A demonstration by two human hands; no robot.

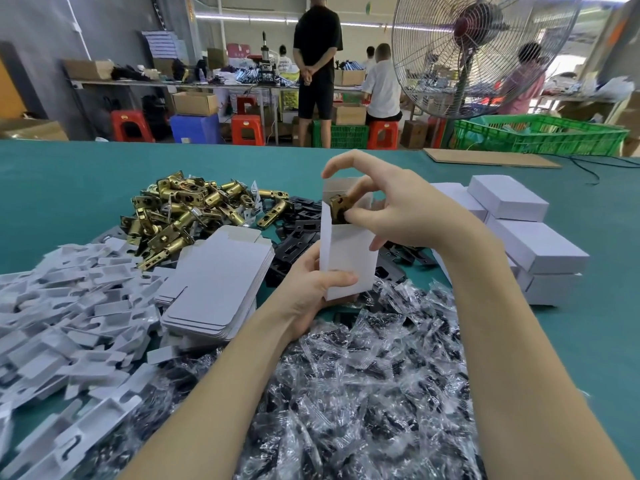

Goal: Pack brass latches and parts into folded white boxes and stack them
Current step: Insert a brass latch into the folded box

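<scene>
Upright open white box gripped by left hand, right hand fingers pinching brass latch

No readable text anywhere. The white box I grip at its lower end with my left hand is blank on every face I see. The brass latch pinched by my right hand shows no stamp I can make out. The flat box blanks, left of my left fingers, are plain white. The closed boxes beyond my right wrist carry no print. The red stools far ahead bear a pale mark on the seat edge, too small to read. Pink carton on the far bench: markings blurred, illegible.
</scene>
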